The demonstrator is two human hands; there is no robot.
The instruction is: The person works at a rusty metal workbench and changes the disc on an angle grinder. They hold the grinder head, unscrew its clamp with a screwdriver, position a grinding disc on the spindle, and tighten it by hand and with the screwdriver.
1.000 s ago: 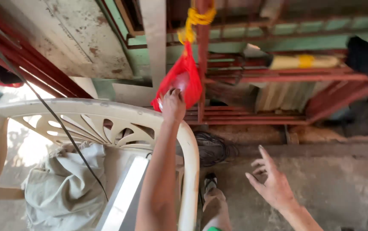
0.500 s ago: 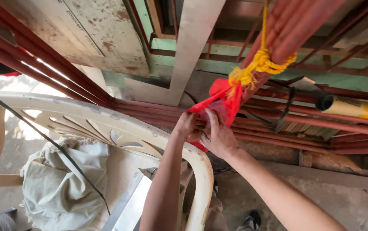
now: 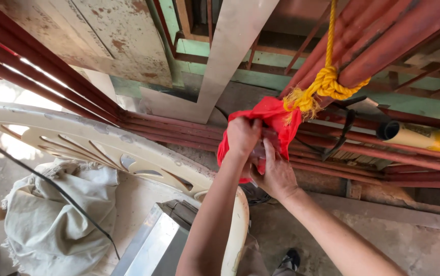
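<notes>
While both hands work at it, the red cloth (image 3: 268, 120) hangs bunched against the rust-red pipes (image 3: 383, 36), just under the knot of a yellow rope (image 3: 327, 84). Left hand (image 3: 243, 135) is closed on the cloth's upper fold; right hand (image 3: 276, 174) cups it from below, fingers curled into the fabric. Judged thin, light and limp: it should crumple rather than hold shape, and is best taken by a gathered handful near the knot. Whether the rope passes through the cloth or only rests on it is hidden by the folds. The cloth's lower edge is behind the wrists. A cream plastic chair (image 3: 102, 148) stands near, with a pale sack (image 3: 51, 220) on it.
</notes>
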